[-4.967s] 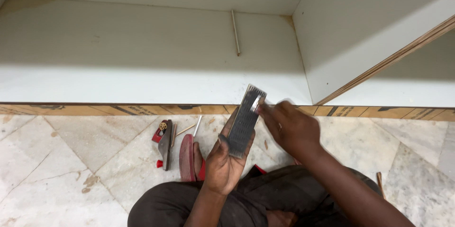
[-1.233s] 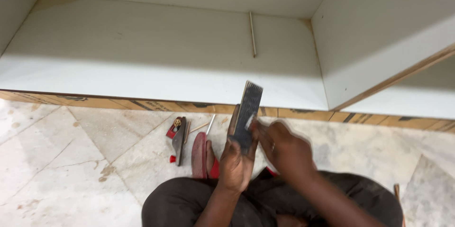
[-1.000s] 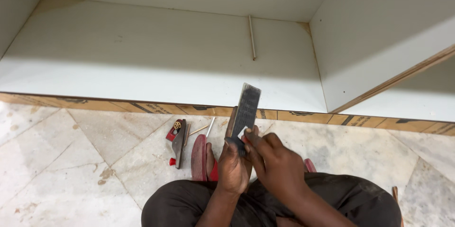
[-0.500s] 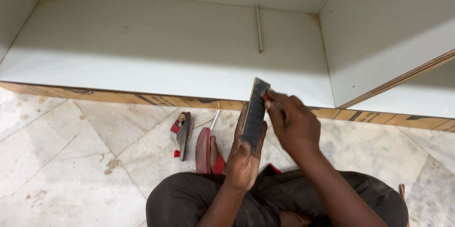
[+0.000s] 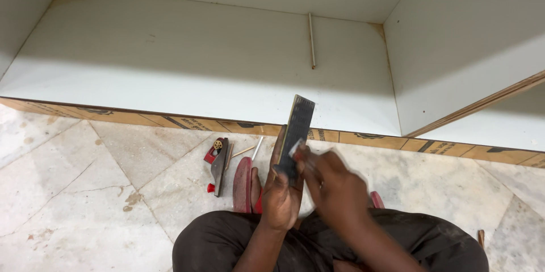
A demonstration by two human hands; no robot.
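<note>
Hands are seen above dark trousers at the lower edge of the view. A dark flat rectangular block [image 5: 295, 136] is held upright by the left hand [image 5: 282, 198], its fingers closed around the lower end of the block. A small pale piece [image 5: 295, 148] is pinched in the fingertips of the right hand [image 5: 335, 184] and pressed against the face of the block; the hand is blurred. On the marble floor [image 5: 85, 192], just left of the hands, a small red and dark hand plane [image 5: 218, 158] is lying beside red sandals [image 5: 245, 184]. Beyond the floor, the white cabinet shelf [image 5: 170, 62] is seen, with a thin rod [image 5: 311, 40] lying near its back edge.
</note>
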